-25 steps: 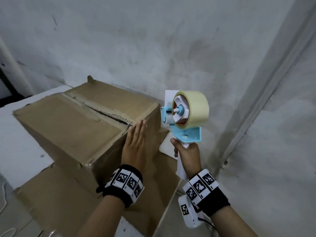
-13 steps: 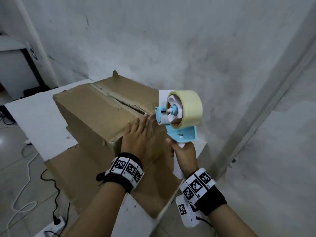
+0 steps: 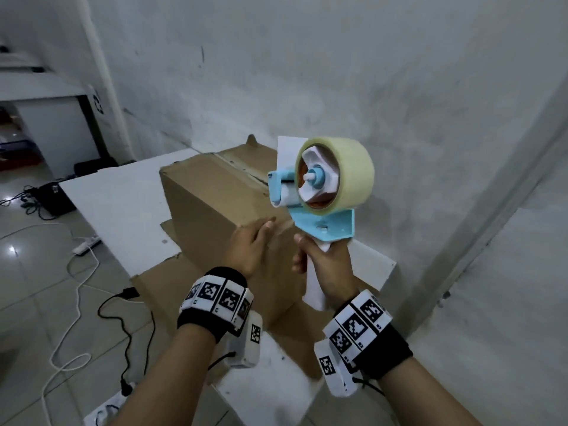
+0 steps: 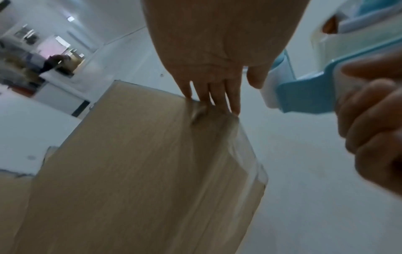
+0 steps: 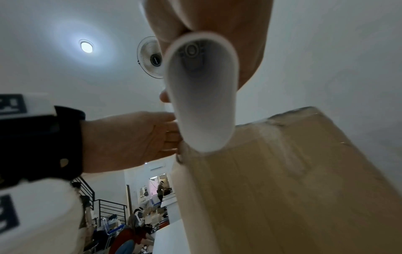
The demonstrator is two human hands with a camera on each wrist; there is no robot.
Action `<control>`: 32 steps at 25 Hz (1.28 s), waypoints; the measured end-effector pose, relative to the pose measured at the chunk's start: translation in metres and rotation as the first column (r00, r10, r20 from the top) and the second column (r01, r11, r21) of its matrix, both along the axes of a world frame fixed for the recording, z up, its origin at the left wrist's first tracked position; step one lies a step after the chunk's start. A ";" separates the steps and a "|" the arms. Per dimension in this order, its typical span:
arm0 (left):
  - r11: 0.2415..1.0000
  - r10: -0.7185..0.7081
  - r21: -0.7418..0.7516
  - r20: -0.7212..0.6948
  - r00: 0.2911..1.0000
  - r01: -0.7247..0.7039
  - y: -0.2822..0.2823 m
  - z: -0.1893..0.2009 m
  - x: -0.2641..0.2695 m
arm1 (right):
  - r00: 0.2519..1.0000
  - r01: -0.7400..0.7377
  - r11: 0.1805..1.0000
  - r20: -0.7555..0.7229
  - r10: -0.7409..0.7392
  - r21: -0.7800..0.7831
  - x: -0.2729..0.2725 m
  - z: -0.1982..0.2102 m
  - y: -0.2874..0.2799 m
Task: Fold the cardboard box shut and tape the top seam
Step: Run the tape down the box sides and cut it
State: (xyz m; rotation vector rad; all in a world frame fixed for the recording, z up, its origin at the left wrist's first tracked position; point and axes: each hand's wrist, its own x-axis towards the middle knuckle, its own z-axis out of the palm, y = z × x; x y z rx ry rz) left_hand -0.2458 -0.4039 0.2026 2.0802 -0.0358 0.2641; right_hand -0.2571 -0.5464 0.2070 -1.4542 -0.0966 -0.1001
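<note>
The box sits on a white table, flaps folded down. The left hand lies flat, fingers straight, against its near upper edge. The right hand grips the tape gun just beside it.

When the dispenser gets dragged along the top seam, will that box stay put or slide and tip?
The cardboard box stands tall on a loose cardboard sheet, so it may well slide. The left hand presses flat near its top edge, which probably steadies it. Its weight cannot be judged.
</note>
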 end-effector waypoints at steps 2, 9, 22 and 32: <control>0.917 -0.072 -0.395 -0.045 0.996 0.048 0.027 0.013 -0.009 | 1.000 -0.024 0.999 0.002 0.024 0.032 -0.007 0.009 0.037; 0.649 -0.017 -0.757 -0.119 0.993 -0.079 0.169 0.029 -0.024 | 0.996 -0.088 0.990 0.021 0.087 0.111 -0.029 0.009 0.169; 0.584 -0.100 -0.751 -0.442 0.892 -0.307 0.334 -0.007 0.045 | 0.966 -0.246 0.967 -0.063 0.251 0.072 0.046 -0.018 0.325; 0.538 -0.039 -0.770 -0.430 0.902 -0.343 0.394 -0.001 0.169 | 0.972 -0.200 0.980 -0.132 0.195 -0.026 0.166 -0.017 0.383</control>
